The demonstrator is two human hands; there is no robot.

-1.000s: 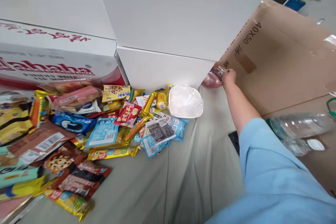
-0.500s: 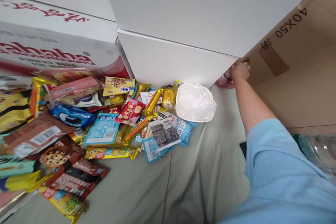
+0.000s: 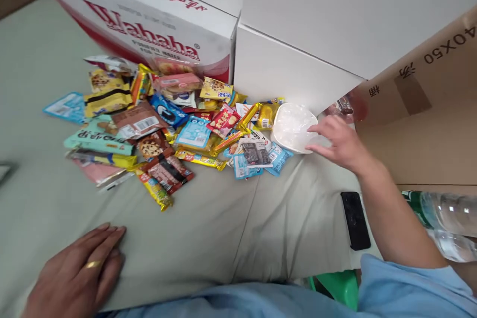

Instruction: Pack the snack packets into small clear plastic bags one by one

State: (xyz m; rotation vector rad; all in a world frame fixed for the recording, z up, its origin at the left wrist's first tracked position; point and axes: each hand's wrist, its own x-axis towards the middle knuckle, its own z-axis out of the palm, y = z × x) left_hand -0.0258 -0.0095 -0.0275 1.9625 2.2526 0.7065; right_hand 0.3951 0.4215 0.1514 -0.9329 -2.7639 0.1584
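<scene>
Over the right side of the white bowl [image 3: 278, 138], the right hand [image 3: 341, 144] extended, fingers apart; snack packets [image 3: 194, 131] lay heaped left of the bowl; well apart from it, the left hand [image 3: 76, 268] rested on the cloth [image 3: 194, 238], fingers together.

The short sleeve [image 3: 410, 285] is light blue, the ring [image 3: 94, 264] gold.

I record my right hand [image 3: 337, 141] withdrawn from the corner packet [image 3: 346, 105] to near the white container [image 3: 278, 140]. My left hand [image 3: 80, 271] has entered view.
</scene>
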